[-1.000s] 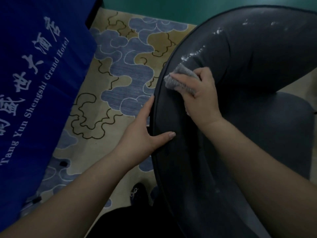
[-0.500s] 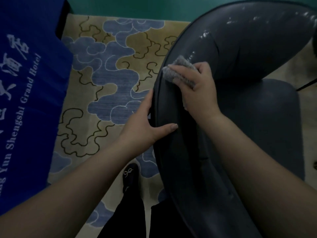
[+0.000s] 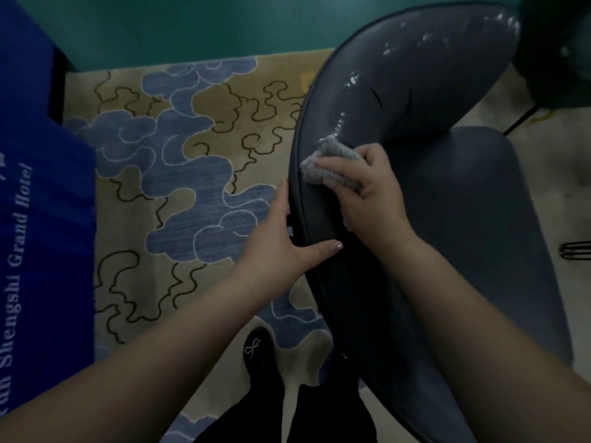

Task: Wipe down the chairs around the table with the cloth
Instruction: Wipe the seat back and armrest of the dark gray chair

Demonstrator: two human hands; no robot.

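A dark grey padded chair (image 3: 447, 219) with a curved backrest fills the right half of the view, and wet streaks shine along its top edge. My right hand (image 3: 367, 190) holds a grey cloth (image 3: 329, 158) and presses it against the inner side of the backrest near the rim. My left hand (image 3: 284, 241) grips the backrest's edge just below, thumb on the inner face, fingers behind the back and hidden.
A blue tablecloth (image 3: 41, 219) with white lettering hangs at the left. A beige rug (image 3: 179, 174) with blue cloud shapes lies between it and the chair. My black shoe (image 3: 256, 350) stands on the rug. Another dark chair (image 3: 556, 52) is at the top right.
The view has shifted right, so the tablecloth shows less. My right hand with the cloth has slid slightly down the backrest. My left hand keeps its grip.
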